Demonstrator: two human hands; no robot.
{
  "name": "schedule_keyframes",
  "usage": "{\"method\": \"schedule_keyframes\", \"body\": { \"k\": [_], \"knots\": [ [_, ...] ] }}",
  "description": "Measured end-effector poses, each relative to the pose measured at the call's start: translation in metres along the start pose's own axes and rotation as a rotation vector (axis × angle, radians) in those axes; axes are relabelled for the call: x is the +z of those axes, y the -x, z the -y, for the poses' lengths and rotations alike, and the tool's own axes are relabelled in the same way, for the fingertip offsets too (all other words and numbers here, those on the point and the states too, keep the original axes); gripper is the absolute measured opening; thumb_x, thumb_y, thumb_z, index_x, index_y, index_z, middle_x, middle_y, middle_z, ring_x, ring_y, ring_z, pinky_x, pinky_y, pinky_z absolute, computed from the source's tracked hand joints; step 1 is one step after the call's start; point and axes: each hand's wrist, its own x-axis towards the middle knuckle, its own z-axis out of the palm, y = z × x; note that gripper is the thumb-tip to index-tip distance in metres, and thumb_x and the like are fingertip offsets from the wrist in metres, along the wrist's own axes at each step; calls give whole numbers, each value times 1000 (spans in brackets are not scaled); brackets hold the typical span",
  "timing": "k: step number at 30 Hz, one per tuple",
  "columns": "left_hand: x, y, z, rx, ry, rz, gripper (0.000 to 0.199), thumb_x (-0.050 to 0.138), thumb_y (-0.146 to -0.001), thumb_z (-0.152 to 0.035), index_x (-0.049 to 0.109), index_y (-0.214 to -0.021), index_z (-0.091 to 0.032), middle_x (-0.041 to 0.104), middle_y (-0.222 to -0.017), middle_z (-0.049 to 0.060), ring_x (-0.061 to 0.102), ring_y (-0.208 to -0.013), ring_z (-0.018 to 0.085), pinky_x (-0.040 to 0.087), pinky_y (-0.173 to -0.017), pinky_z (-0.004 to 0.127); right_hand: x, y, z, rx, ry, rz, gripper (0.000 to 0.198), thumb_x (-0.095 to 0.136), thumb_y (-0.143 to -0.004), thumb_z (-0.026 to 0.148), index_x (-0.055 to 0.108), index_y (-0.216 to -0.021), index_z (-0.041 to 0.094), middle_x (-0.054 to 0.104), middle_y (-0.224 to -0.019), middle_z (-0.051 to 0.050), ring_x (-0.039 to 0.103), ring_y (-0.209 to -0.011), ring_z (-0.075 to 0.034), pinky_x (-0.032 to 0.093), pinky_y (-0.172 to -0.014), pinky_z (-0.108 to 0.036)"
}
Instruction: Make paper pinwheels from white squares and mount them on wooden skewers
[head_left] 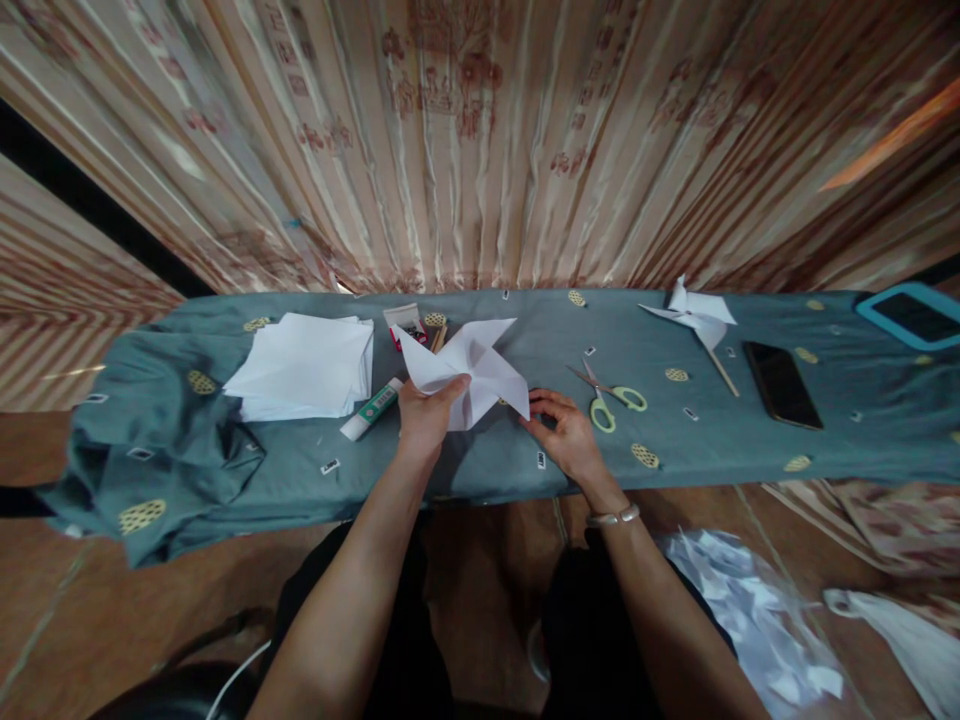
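Observation:
A white paper pinwheel [487, 375] with folded blades is held above the cloth-covered table. My left hand [429, 412] grips it, the thumb pressed near its centre and the other fingers hidden beneath. My right hand [562, 430] is at the pinwheel's right blade tip, fingers curled, thumb and fingertips close around that corner; whether they pinch it is hard to see. Right of this hand lie scissors [606, 398] with green handles, blades apart. A green and white box [373, 408] lies left of my left hand. Behind the pinwheel stands a small open box [405, 325] beside some wooden sticks [439, 338].
A stack of white paper [304, 365] lies on the left. Toward the right are another paper pinwheel on a stick [694, 318], a dark phone [782, 385] and a blue-framed device [911, 315]. A clear bag of paper scraps [750, 610] sits on the floor. Curtains [480, 150] hang behind.

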Motion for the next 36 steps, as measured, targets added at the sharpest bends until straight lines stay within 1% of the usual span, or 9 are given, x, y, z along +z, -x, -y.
{"method": "schedule_keyframes", "body": {
  "k": [6,11,15,18,21,25,27,32,36],
  "knots": [
    [-1,4,-2,3,-26,-3,35,82,-46,-24,72,-77,-11,73,-74,5,66,-67,19,51,-69,30,-2,7,7,-27,59,-13,10,67,-75,30,66,-68,23,68,-107,-7,59,-103,-25,43,-93,-43],
    [-2,7,-4,25,-23,14,31,81,-48,-25,72,-76,-15,74,-76,4,67,-70,21,53,-70,31,0,12,10,-25,80,-21,10,65,-74,28,63,-66,23,68,-109,-8,58,-103,-26,43,-93,-44],
    [-3,11,-7,35,-84,0,28,80,-48,-25,72,-74,-17,74,-76,4,68,-72,22,54,-70,32,0,14,11,2,46,-28,10,63,-74,27,62,-65,22,67,-111,-9,58,-105,-26,42,-95,-45],
    [-3,16,-9,35,-113,-8,32,80,-48,-25,72,-76,-15,74,-79,6,68,-74,22,54,-72,33,-8,13,12,38,-24,-95,11,63,-74,29,62,-66,22,67,-111,-10,58,-105,-26,40,-97,-46],
    [-4,21,-6,29,-120,6,36,81,-48,-26,71,-79,-12,74,-80,8,68,-74,23,54,-74,34,-22,14,17,82,-133,-207,15,66,-72,34,64,-66,21,66,-110,-10,59,-106,-26,38,-100,-47],
    [-3,27,-1,38,-147,17,40,81,-46,-26,71,-82,-13,74,-82,7,68,-76,23,53,-76,35,-40,23,30,109,-261,-305,17,69,-71,37,66,-70,20,58,-126,-10,53,-118,-27,33,-105,-48],
    [0,31,-1,33,-157,20,39,82,-45,-27,70,-80,-13,73,-80,7,67,-75,23,53,-74,35,-46,29,38,104,-272,-331,17,69,-71,37,66,-72,20,54,-131,-10,50,-123,-27,31,-106,-48],
    [10,42,-5,15,-97,59,38,83,-42,-28,68,-73,-13,70,-70,4,65,-66,21,53,-66,33,-51,38,54,73,-251,-396,17,69,-73,36,66,-72,19,52,-133,-11,47,-125,-27,32,-107,-48],
    [15,47,-4,-29,-49,99,33,83,-44,-26,67,-69,-14,69,-67,3,63,-62,18,52,-63,29,-50,40,63,37,-199,-379,16,68,-75,35,65,-72,20,50,-137,-10,47,-126,-27,31,-107,-48]
  ]
}}
